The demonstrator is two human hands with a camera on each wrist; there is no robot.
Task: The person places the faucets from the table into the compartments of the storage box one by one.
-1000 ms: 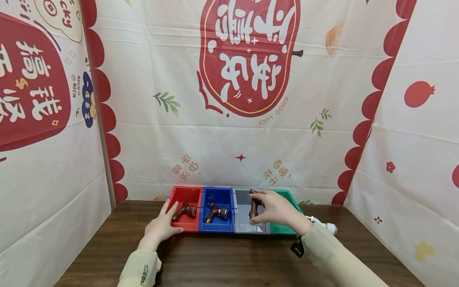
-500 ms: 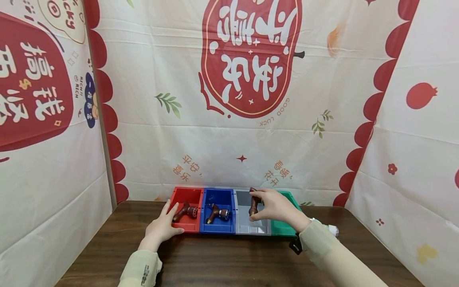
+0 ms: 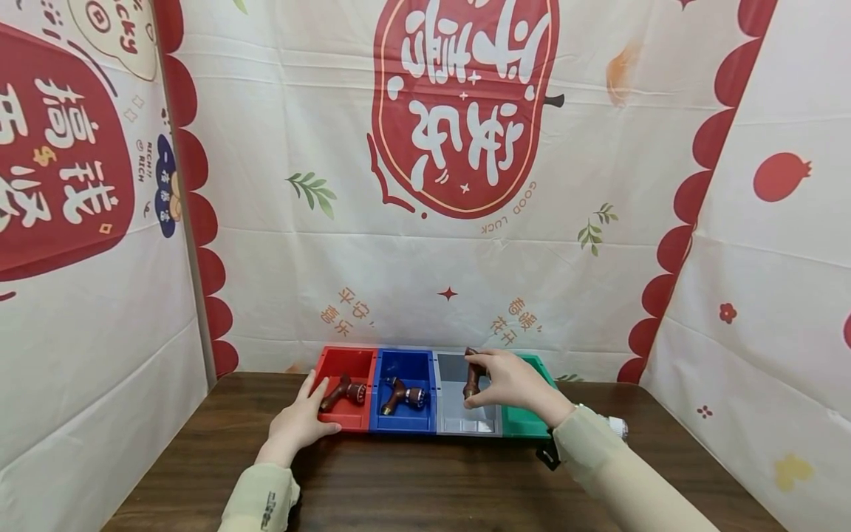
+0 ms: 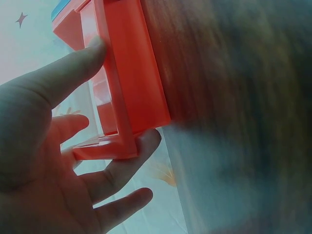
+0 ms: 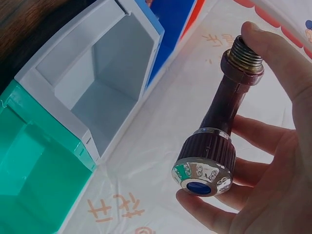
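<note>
1. Left hand (image 3: 297, 426), fingers apart, touches the red bin (image 3: 349, 360) at nine o'clock; one faucet (image 3: 345, 390) lies inside.
2. Blue bin (image 3: 407, 363) holds another faucet (image 3: 399, 391); tabletop (image 3: 399, 480) extends at six o'clock.
3. Right hand (image 3: 515, 382) clamps a brown faucet (image 5: 222, 109) above the gray bin (image 3: 452, 369); green bin (image 3: 524, 422) at three o'clock.

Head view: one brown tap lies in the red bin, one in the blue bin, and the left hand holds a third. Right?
Wrong hand: the right hand holds the third tap, as the right wrist view shows. The rest is right: one brown tap lies in the red bin, one in the blue bin.
</note>
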